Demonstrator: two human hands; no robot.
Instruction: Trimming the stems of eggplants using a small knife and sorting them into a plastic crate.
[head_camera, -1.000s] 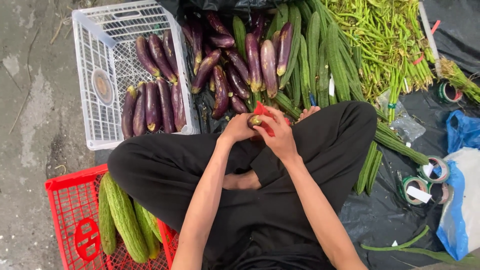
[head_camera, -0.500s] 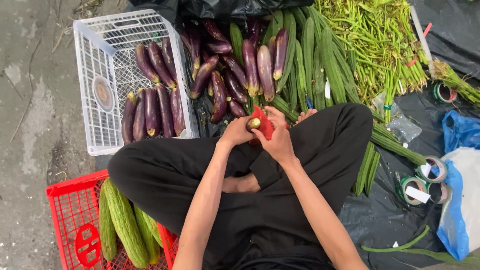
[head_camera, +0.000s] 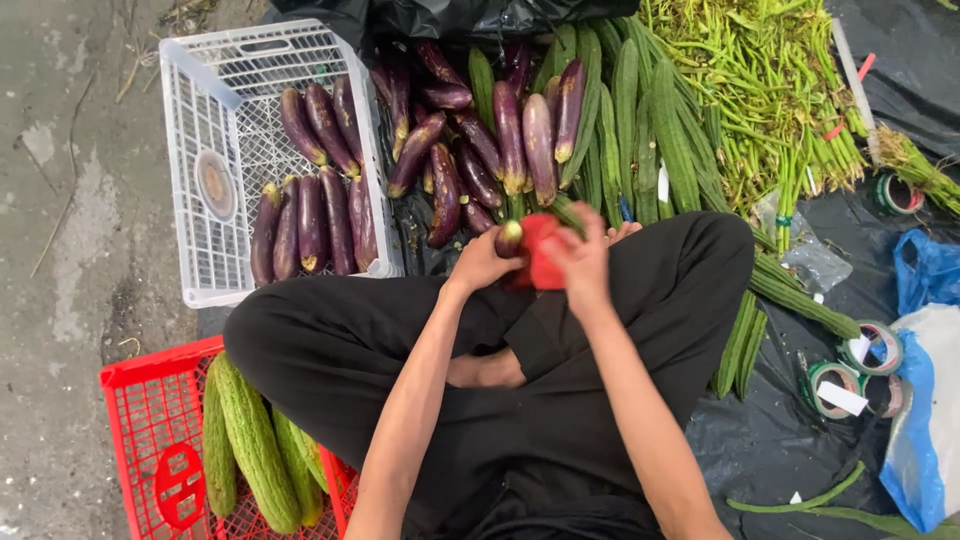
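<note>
Head view: left hand (head_camera: 480, 262) clenched round a purple eggplant (head_camera: 509, 238), whose stem end shows just past the fingers, long axis running toward 1 o'clock; right hand (head_camera: 580, 258) at 3 o'clock of it, touching, fingers pinching a red cloth (head_camera: 540, 262) against the fruit; both hands level above the crossed legs; white crate (head_camera: 210, 190) of eggplants at 10 o'clock, well apart.

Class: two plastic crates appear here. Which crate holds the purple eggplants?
The white crate at upper left holds eggplants; the red crate holds green bitter gourds.
</note>
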